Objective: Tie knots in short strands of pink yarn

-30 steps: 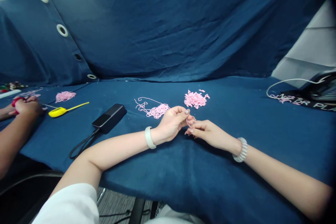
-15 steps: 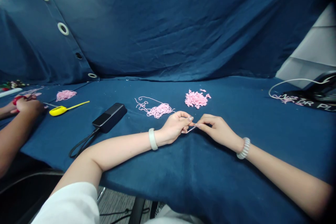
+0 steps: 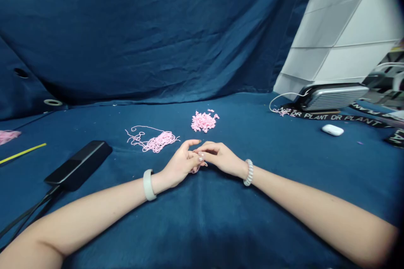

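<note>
My left hand (image 3: 181, 164) and my right hand (image 3: 219, 156) meet fingertip to fingertip on the blue cloth (image 3: 284, 168), both with fingers curled in a pinch. What they pinch is hidden between the fingers; earlier it was a short pink yarn piece. Just beyond the left hand lies a loose tangle of pink yarn (image 3: 154, 141). Farther back sits a small heap of cut pink yarn bits (image 3: 203, 121). Each wrist carries a pale bracelet.
A black power bank (image 3: 78, 164) with a cable lies at the left, a yellow stick (image 3: 22, 153) beyond it. At the right are a white earbud case (image 3: 332, 130), a silver device (image 3: 334, 96) with a white cable and a black printed strap (image 3: 334, 117).
The view has swung to the right, so the other person's arms and the yellow tool left the frame. My hands, pulled slightly apart half a second ago, have come together again.
</note>
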Available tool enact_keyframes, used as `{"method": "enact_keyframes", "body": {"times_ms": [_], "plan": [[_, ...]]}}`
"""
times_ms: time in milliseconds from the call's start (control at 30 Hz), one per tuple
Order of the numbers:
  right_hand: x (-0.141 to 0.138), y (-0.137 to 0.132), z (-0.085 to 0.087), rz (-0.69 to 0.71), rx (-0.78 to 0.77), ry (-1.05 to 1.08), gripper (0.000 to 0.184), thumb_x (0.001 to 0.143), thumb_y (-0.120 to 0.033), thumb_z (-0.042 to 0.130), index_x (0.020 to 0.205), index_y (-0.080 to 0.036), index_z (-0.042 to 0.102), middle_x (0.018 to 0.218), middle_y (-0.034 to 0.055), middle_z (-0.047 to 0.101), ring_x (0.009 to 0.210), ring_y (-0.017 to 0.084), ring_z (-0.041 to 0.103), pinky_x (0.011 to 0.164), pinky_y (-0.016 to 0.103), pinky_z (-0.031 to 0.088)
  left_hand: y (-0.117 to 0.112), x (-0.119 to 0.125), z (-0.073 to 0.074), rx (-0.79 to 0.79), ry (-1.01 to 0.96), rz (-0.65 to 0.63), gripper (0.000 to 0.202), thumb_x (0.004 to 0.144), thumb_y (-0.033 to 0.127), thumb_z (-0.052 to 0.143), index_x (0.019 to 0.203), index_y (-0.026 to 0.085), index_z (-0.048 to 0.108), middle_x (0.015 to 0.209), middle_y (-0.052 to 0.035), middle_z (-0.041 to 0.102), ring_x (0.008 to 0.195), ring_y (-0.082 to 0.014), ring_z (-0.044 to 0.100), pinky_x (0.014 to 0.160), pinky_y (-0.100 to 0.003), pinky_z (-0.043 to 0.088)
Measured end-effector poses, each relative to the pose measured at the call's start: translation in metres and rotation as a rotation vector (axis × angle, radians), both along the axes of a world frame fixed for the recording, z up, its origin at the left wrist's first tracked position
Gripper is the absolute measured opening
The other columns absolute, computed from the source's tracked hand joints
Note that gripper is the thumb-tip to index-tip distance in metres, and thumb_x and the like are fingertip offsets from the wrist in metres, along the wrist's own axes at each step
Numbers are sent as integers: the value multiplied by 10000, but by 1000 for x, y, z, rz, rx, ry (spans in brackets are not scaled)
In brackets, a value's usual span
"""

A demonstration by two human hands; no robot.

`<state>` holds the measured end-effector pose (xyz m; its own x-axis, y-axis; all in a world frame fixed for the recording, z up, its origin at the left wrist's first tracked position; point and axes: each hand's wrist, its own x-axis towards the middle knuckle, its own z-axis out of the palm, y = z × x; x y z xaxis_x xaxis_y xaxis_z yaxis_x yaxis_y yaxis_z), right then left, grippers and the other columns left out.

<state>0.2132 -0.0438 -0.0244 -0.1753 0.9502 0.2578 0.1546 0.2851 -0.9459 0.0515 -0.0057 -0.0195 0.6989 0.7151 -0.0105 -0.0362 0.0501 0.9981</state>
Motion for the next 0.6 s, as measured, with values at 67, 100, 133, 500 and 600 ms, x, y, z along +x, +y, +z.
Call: {"method": "enact_keyframes", "body": {"times_ms": [67,100,133,500,600], "plan": [[0,0,-1,6,4,6,188,762,-370,620,789,-194,683,813,18,603,721,139,569,721,303,448,0,0,0,22,36,-10,603,727,335,668,1206,166,343,649,11,612,481,-70,487,472,-193,356],[0,1,-1,-13,25,-4,172,763,-354,619,742,-192,672,782,13,594,709,136,560,718,301,444,0,0,0,29,42,-13,600,731,336,665,1210,168,344,650,9,611,486,-72,492,474,-194,357],[0,1,-1,-45,50,-24,169,770,-335,612,695,-189,652,754,9,581,701,134,548,715,299,436,0,0,-1,27,37,-18,586,737,342,660,1204,171,351,650,10,609,489,-72,489,475,-193,355],[-6,1,0,-252,212,-200,248,864,-239,453,623,-187,475,733,8,500,706,130,491,681,272,388,1,4,-3,-14,-28,-18,281,775,382,615,878,159,478,633,14,581,478,-64,427,473,-214,323],[-7,-1,-1,-259,189,-187,242,858,-232,460,623,-182,485,734,8,504,703,126,495,682,269,391,1,4,-1,-10,-15,-40,259,783,379,601,787,158,466,650,-2,598,463,-56,409,469,-214,309]]}}
